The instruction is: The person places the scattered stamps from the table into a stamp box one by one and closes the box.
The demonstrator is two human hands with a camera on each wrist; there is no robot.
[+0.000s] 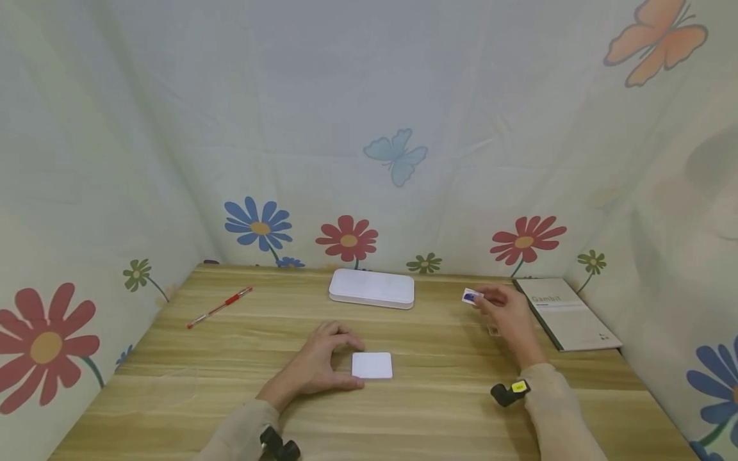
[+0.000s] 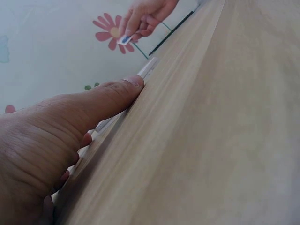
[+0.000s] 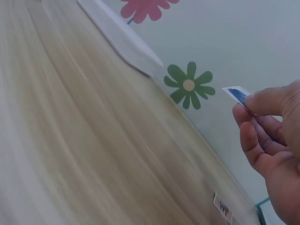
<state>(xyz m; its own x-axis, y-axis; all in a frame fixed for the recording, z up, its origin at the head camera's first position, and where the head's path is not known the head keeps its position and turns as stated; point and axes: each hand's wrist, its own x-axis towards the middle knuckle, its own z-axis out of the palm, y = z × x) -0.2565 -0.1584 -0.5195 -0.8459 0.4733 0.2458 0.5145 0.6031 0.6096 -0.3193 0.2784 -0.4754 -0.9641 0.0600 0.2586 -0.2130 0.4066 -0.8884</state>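
Observation:
A small white rectangular card (image 1: 371, 365) lies flat on the table. My left hand (image 1: 317, 362) holds it at its left side, the thumb (image 2: 124, 89) at the near corner and the fingers at the far corner. Raised above the table, my right hand (image 1: 510, 314) pinches a small stamp (image 1: 471, 296) between thumb and fingertips. The stamp (image 3: 239, 95) has a white border and a blue picture. Another small picture stamp (image 3: 223, 209) lies on the table beneath my right hand, partly hidden by it in the head view.
A white pencil case (image 1: 371, 288) stands at the back middle of the wooden table (image 1: 438, 410). At the back left lies a red pen (image 1: 219, 308). A notebook (image 1: 567, 314) rests at the right. A faint transparent sheet (image 1: 170, 387) lies at the left. Flower-printed cloth (image 1: 450, 198) encloses the table.

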